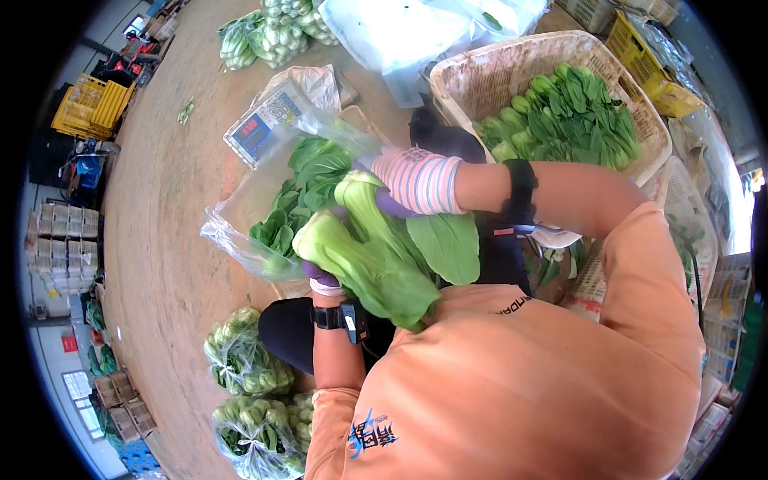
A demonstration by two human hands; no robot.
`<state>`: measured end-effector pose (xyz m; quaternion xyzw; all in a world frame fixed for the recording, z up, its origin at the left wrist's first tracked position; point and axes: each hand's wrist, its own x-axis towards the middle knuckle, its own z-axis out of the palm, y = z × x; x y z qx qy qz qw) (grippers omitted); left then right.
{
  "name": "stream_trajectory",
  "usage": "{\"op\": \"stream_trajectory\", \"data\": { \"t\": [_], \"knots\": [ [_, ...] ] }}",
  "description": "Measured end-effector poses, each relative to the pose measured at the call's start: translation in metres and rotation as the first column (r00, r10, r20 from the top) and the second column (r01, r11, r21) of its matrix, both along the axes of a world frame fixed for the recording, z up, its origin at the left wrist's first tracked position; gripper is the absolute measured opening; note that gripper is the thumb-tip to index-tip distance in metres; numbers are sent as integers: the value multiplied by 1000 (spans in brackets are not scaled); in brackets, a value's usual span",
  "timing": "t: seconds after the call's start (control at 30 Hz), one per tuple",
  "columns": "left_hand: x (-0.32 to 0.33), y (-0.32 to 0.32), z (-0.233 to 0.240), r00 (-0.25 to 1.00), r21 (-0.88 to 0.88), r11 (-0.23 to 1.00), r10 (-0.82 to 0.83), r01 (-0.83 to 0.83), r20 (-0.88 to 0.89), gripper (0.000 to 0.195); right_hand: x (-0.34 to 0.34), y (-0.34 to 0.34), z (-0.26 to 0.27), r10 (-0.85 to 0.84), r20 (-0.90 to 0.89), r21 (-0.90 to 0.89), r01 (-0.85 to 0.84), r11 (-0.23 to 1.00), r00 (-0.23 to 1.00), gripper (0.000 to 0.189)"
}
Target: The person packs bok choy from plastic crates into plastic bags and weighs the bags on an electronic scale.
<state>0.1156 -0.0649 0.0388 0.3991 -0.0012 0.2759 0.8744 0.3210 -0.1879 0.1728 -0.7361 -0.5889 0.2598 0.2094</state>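
Before my torso I hold two heads of bok choy, their pale bases towards the scale and their leaves towards my shirt. My left hand (322, 277), gloved in purple and mostly hidden, grips the nearer bok choy head (360, 258) from below. My right hand (399, 174), in a striped glove with purple fingers, is closed around the other bok choy head (375, 207); its fingertips are partly hidden. Just beyond them lies an open clear plastic bag (231, 231) with bok choy leaves (315, 171) inside. A digital scale (255, 123) with a lit display stands partly behind the bag.
A plastic crate (474, 75) of bok choy stands at the upper right. Tied bags of bok choy (246, 354) sit by my left knee; more filled bags (276, 36) lie farther off. Clear plastic sheeting (396, 30) spreads beside the crate. Yellow crates (93, 108) stand far left.
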Motion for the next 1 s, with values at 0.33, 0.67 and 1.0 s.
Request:
{"op": "stream_trajectory", "data": {
  "t": [0.33,0.67,1.0],
  "knots": [
    [15,-33,7,963,-52,983,-160,175,215,75,11,-28,28,117,172,-123,-96,988,978,26],
    [36,-79,94,721,-6,881,-384,474,578,59,-24,-89,71,157,230,225,-209,952,960,23],
    [12,-55,90,999,464,885,44,-37,-5,47,58,-388,104,-817,522,464,722,514,247,37]
  ]
}}
